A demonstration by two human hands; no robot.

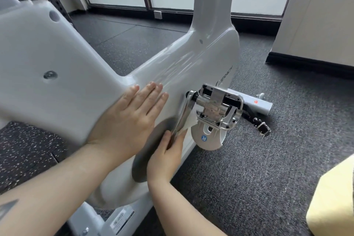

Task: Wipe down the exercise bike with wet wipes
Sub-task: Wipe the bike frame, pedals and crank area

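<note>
White exercise bike [182, 67] fills the left and middle of the view, standing on dark speckled flooring [115, 44] where it meets grey carpet [268, 149]. Its housing carries the word "MERACH" [224, 74] running up the far right edge, and the pedal's white toe cage [206, 138] bears a blue disc with the letter "R" (seen upside down). A label strip [122, 220] on the near base bar is too blurred to read. The left hand [126, 122] lies released and flat on the housing, fingers spread. The right hand [166, 157] is grasping the metal crank arm [183, 117] through a white wet wipe [188, 125], bunched between fingers and crank. The pedal [216, 107] juts out to the right over the carpet, its strap [260, 125] trailing on the floor. Carpet to the right lies open up to a pale yellow object [335, 197] at the near right corner.
</note>
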